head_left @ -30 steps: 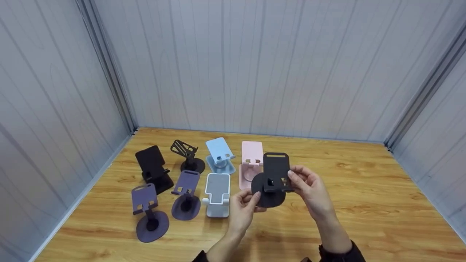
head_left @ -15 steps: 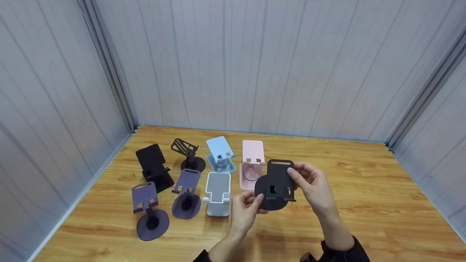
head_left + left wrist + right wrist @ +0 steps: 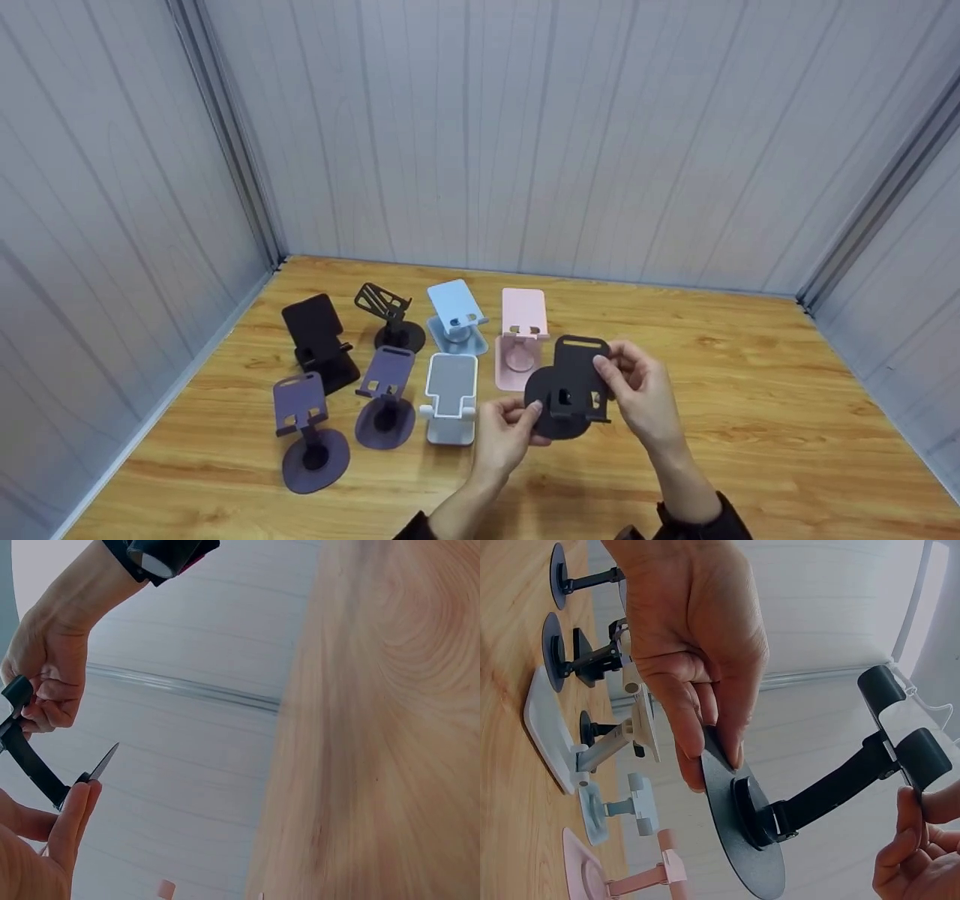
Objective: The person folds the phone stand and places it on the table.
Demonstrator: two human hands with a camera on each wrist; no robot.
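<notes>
Both hands hold up a black phone stand (image 3: 579,367) above the table's front middle. My left hand (image 3: 501,442) pinches the edge of its rounded base, thumb on top. The right hand (image 3: 649,397) pinches the right edge of the slotted back plate. In the right wrist view the stand's jointed arm (image 3: 840,787) rises at a slant from the flat base (image 3: 739,821) to two curved support lips (image 3: 922,757). Closest to the left hand is a white phone stand (image 3: 452,386) with a grey pad; a pink phone stand (image 3: 523,315) stands just behind the held one.
On the wooden table (image 3: 750,390), a light blue phone stand (image 3: 454,304), two purple ones, the nearer purple stand (image 3: 315,461) at front left, a black stand (image 3: 311,330) and a cut-out black stand (image 3: 397,337) stand left of the hands. Pale panels (image 3: 525,135) enclose the table.
The held black stand has come slightly nearer and its back plate has shifted right and down relative to the base. Right fingers now sit lower beside the plate's upper part; the left grip is unchanged.
</notes>
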